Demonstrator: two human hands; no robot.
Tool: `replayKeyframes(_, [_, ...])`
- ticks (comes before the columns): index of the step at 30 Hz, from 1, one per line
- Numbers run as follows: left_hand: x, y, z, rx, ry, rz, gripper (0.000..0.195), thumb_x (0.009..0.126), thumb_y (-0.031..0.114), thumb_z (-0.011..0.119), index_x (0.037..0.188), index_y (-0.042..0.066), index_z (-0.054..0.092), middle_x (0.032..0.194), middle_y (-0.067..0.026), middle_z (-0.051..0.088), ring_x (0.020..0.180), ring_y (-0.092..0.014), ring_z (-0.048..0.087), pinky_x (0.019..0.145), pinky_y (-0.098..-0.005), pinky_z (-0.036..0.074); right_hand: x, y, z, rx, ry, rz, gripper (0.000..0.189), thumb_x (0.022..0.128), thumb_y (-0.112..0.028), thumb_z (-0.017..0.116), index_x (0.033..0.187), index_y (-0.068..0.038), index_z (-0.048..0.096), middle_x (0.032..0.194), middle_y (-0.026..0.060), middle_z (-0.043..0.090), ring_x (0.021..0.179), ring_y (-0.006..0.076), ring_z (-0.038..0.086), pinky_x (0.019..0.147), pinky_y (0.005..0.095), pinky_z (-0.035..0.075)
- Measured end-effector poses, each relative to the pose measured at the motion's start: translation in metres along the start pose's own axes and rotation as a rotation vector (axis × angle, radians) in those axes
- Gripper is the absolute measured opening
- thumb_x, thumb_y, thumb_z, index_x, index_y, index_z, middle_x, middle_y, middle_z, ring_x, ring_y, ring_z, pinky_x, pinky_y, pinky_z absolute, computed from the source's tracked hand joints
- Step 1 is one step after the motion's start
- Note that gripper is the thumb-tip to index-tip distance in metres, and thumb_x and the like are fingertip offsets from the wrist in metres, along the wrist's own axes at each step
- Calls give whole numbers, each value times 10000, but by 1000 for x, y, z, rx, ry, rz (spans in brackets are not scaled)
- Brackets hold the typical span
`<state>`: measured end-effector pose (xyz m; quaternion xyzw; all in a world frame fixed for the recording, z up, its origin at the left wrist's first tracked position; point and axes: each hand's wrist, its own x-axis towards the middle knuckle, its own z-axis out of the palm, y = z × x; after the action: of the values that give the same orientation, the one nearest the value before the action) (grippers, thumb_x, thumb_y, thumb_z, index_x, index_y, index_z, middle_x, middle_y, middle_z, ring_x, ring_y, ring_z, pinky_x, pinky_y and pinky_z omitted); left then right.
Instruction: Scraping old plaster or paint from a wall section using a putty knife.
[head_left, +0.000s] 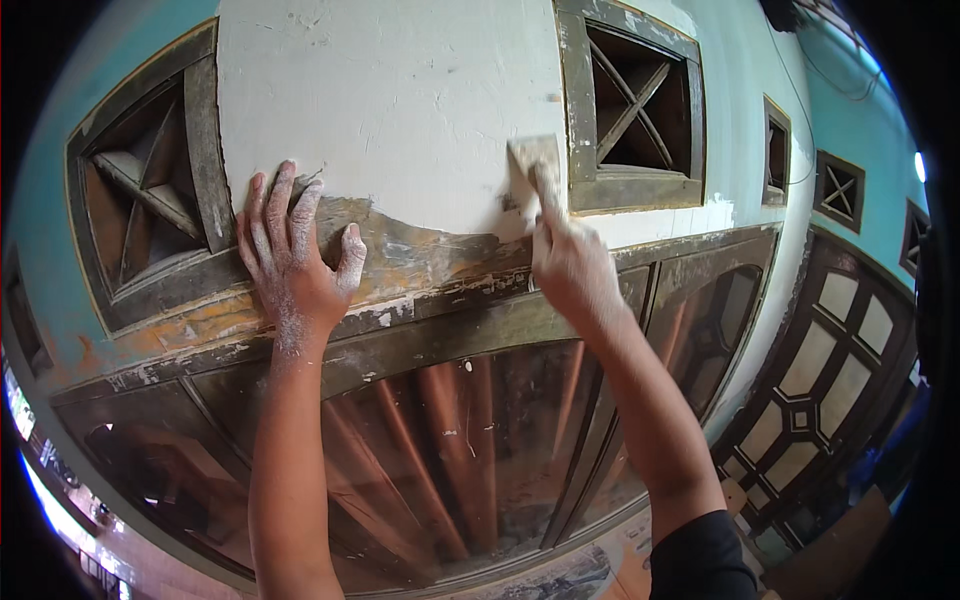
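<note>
My right hand (576, 274) grips a scraper (541, 161), its broad blade against the lower right of a white-coated wall panel (390, 97). Motion blurs this hand and the tool a little. Dusted with white powder, my left hand (292, 240) rests spread against the wall at the panel's lower left, holding nothing. Between the two hands runs a bare, stripped patch (427, 247) of brown and orange, with a wavy upper edge where the white coating ends. Dark marks show in the coating beside the blade.
Wooden vent frames with crossed bars flank the panel, one at left (202, 150) and one at right (574, 112). Below spans a wooden window frame (450, 322) with glass and reddish curtains (450, 435) behind. A panelled door (810, 375) stands at right. Cables (795, 97) hang upper right.
</note>
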<state>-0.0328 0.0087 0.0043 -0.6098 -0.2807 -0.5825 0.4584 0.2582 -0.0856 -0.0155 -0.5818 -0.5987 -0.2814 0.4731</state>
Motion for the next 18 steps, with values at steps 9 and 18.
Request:
replayKeyframes(9, [-1, 1, 5, -17, 18, -9, 554, 911, 353, 709, 1394, 114, 584, 1627, -116, 465, 1558, -399, 351, 1229, -650, 260, 45, -8, -18, 16, 44, -16, 536, 1062, -195, 527, 1587, -119, 448, 836, 319, 689, 809, 522, 684, 745, 607, 536])
replayKeyframes(18, [0, 4, 0, -18, -5, -27, 557, 903, 318, 718, 1397, 101, 581, 1623, -125, 471, 1549, -400, 363, 1240, -629, 264, 39, -12, -15, 0, 23, -38, 670, 1054, -169, 530, 1679, -154, 289, 834, 278, 720, 756, 469, 726, 688, 585, 576])
